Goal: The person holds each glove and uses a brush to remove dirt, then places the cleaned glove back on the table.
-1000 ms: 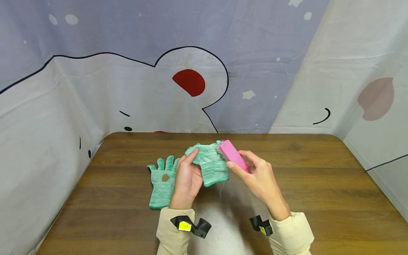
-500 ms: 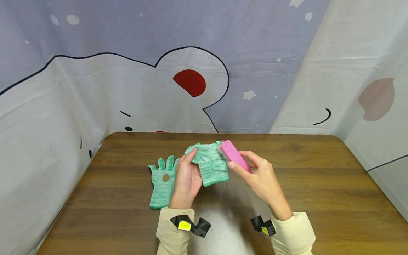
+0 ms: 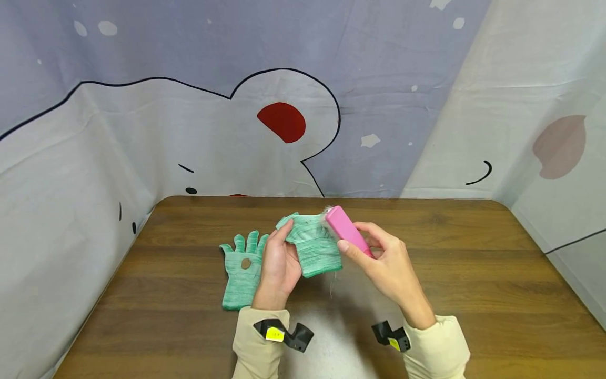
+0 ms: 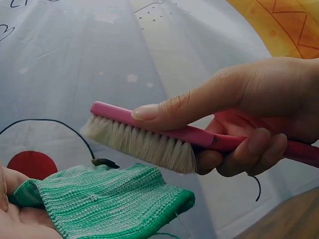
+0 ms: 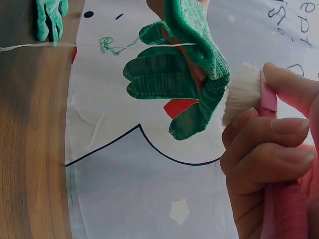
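A printed cloth (image 3: 388, 68) backs the wooden table (image 3: 473, 279). Above the table's middle I see the left hand (image 3: 279, 266) holding a glove (image 3: 312, 242), mottled green, dark-specked, a white thread (image 5: 154, 45) trailing from its cuff (image 3: 320, 258); the right hand (image 3: 388, 266) grips a pink brush (image 3: 349, 230), bristles (image 4: 149, 147) close beside the glove.

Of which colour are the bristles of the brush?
Off-white; the bristles show best in the left wrist view.

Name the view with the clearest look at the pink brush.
Left wrist: the pink brush shows side-on, with its bristles in a row and part of its handle. Head: mostly pink back, a blurry bristle fringe; the right grip hides most of the handle. Right wrist: bristles and pink stretches, partly covered by that grip.
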### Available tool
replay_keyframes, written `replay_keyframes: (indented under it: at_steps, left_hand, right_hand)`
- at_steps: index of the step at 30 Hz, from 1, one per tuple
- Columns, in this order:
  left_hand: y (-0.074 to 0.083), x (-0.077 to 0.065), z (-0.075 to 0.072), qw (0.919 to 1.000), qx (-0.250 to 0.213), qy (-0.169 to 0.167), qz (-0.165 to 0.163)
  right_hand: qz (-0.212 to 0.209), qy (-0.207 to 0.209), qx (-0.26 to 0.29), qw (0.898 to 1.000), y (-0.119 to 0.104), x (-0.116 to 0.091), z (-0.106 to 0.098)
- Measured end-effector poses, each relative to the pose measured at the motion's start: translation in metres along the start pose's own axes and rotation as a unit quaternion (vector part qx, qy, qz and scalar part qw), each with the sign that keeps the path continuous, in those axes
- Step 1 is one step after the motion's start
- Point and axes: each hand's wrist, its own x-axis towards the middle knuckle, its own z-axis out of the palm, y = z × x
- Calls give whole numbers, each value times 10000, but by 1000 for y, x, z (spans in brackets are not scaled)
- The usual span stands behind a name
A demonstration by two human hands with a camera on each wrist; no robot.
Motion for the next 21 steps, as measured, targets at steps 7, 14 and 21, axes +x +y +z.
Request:
replay_keyframes:
  at_steps: [7,14,21]
  left_hand:
    - [0,0,0,10000,68,17,5]
    - [2,2,-2,10000,48,83,12]
    - [4,2,-3,9999,42,103,102]
  right_hand:
    - [231,-68,-324,9992,31,5,1]
    - [288,-32,-790,9965,36,7,0]
    - [305,127,-1073,9937,39,7,-1]
